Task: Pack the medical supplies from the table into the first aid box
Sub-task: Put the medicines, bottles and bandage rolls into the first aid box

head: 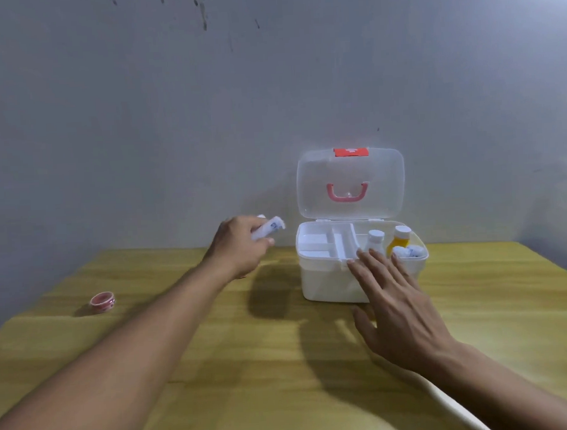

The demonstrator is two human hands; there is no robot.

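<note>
The white first aid box point(328, 278) stands on the wooden table with its clear lid point(351, 185) raised against the wall. A white divided tray point(323, 242) fills its left half. In the right half stand a white bottle point(375, 239) and a yellow bottle point(400, 238), with white gauze rolls point(409, 251) in front of them. My left hand point(239, 246) is raised just left of the box and grips a white bandage roll point(268, 228). My right hand point(398, 304) lies flat, fingers spread, against the box's front rim. A pink tape roll point(102, 301) lies far left on the table.
A grey wall point(204, 104) rises right behind the table and the box. The yellow wooden table point(234, 365) reaches to both sides, with its left edge near the tape roll.
</note>
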